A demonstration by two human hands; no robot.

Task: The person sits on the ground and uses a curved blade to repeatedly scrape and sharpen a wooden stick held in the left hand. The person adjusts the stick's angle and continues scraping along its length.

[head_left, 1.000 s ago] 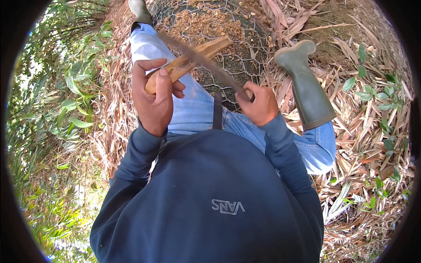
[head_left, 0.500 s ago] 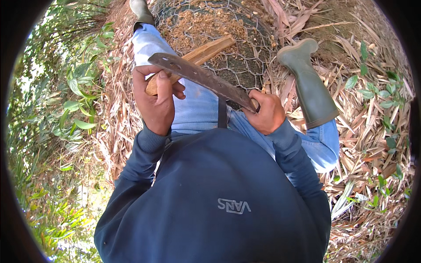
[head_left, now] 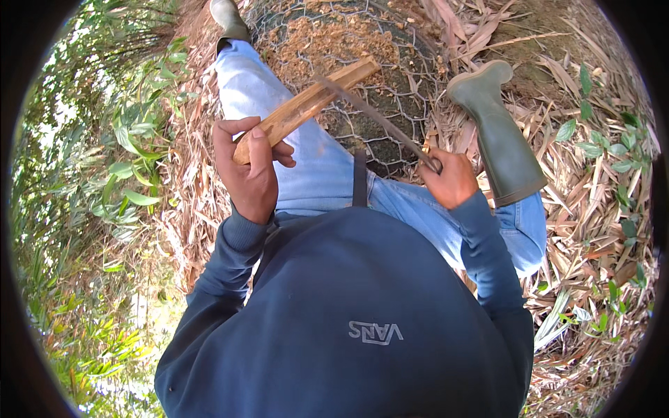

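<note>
Green boots (head_left: 500, 139) flank the wire mesh (head_left: 389, 150), leaving free room between; the left hand (head_left: 247, 164) pinches a slanting wooden piece (head_left: 303, 110) above jeans (head_left: 317, 171) and mesh, the right hand (head_left: 449, 179) grips a blade (head_left: 380, 117).

The person wears a dark navy sweatshirt (head_left: 327, 279), smooth and loose across the front, with pale outlined lettering (head_left: 376, 333) that appears upside down on the chest. Its long sleeves are the same navy, and the left one ends in a ribbed cuff (head_left: 244, 233). The left hand (head_left: 251, 174) and right hand (head_left: 449, 180) are bare. Below come light blue denim jeans (head_left: 310, 177), faded almost white along the left thigh, with a narrow blackish strap (head_left: 359, 180) at the waist. Tall olive-green boots, the right boot (head_left: 498, 139) plain-shafted with a darker band at its top edge, the left boot (head_left: 228, 19) paler toward the foot
</note>
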